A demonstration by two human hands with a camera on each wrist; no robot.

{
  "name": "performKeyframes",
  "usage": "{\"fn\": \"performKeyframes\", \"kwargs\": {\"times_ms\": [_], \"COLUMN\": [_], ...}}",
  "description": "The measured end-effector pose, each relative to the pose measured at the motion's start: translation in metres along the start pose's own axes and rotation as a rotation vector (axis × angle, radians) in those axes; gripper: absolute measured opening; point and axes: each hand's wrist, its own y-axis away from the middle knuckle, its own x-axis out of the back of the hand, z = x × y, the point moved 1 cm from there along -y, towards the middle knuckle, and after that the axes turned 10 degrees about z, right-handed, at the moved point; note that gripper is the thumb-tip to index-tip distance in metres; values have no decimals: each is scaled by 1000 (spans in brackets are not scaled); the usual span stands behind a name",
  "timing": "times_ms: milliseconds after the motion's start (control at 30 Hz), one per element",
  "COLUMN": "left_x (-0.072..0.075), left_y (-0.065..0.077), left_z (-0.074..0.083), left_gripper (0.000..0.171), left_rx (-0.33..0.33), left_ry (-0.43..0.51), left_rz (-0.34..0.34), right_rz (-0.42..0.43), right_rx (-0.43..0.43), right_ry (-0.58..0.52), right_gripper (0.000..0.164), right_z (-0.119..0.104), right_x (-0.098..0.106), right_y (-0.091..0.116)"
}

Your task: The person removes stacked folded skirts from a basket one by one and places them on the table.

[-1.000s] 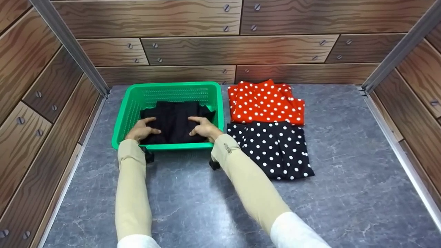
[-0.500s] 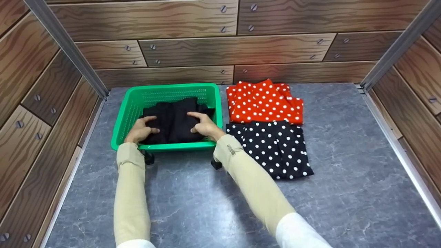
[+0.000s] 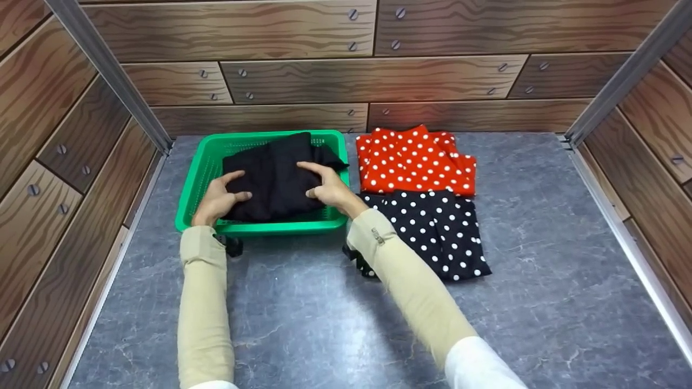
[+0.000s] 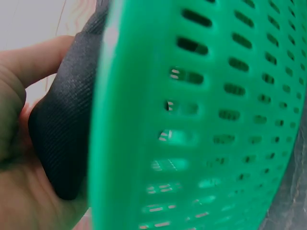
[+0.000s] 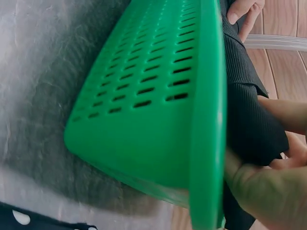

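Note:
A folded black garment of finely ribbed cloth shows above the green plastic basket, its far corner raised to the back rim. My left hand grips its left side, thumb on top and the other fingers underneath. On the opposite side my right hand holds it the same way, near the basket's right rim. In the right wrist view the cloth bulges above the rim, between thumb and fingers. The left wrist view has a cloth fold in the palm, partly hidden by the basket wall.
Right of the basket lies a folded red cloth with white dots. In front of it is a folded black cloth with white dots, partly under my right forearm. Wood-patterned walls enclose the grey marbled surface on three sides.
The black garment has risen from inside the basket to rim height, its far edge tilting up. Both hands have come up with it, the right one also shifting slightly right.

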Motion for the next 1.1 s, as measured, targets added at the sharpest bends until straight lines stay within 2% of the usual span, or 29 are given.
{"fn": "performKeyframes", "kwargs": {"times_ms": [300, 633, 800, 1100], "left_x": [-5, -10, -16, -33], "left_y": [8, 16, 21, 27], "left_z": [19, 39, 46, 61], "left_gripper": [67, 66, 65, 64], "left_rx": [0, -45, -76, -138], "left_ry": [30, 18, 19, 31], "left_rz": [35, 62, 86, 147], "right_rz": [1, -2, 2, 20], "right_rx": [74, 118, 163, 210], "right_ry": [11, 40, 50, -13], "right_gripper": [74, 72, 71, 70], "right_z": [-10, -26, -26, -24], "right_x": [17, 37, 47, 69], "right_y": [6, 14, 18, 29]}}
